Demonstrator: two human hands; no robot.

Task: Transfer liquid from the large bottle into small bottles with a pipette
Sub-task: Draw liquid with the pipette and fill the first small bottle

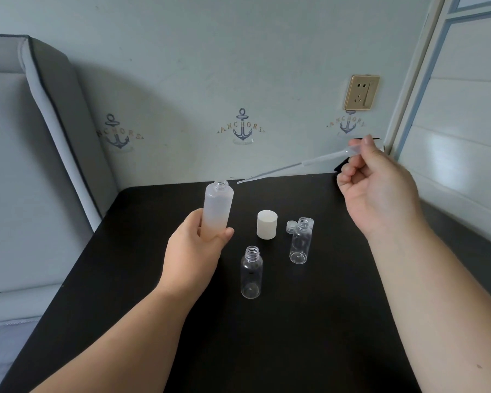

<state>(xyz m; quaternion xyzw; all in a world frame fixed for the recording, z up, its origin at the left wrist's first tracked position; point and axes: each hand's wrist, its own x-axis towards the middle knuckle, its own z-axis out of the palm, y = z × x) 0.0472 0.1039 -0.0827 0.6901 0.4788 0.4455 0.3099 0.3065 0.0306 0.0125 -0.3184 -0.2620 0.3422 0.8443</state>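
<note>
The fingers and thumb of the left hand (pixel 194 245) are curled round the lower half of the large bottle (pixel 217 211), clamping it upright with its open neck on top; the frosted bottle shows pale liquid in its lower part, and whether its base touches the table (pixel 309 321) cannot be told, since the hand covers it. The thumb and forefinger of the right hand (pixel 379 191) pinch the bulb end of the pipette (pixel 301 164) — the other fingers are curled loosely in toward the palm — and the clear tube slants down and to the left, its thin tip in the air just beside the bottle's mouth, to its right and not inside it. Between the two hands, on the black table, stands the white cap (pixel 267 224), just right of the large bottle. Near it stands a small clear bottle (pixel 301 241), open-necked, with two small clear caps (pixel 291 224) just behind it. A second small bottle (pixel 251 273) stands nearer the person, also open and upright; both look empty. Behind the table the pale wall (pixel 182 80) bears anchor prints and a gold socket plate (pixel 362 92) — a grey padded headboard (pixel 54 123) lies to the left
</note>
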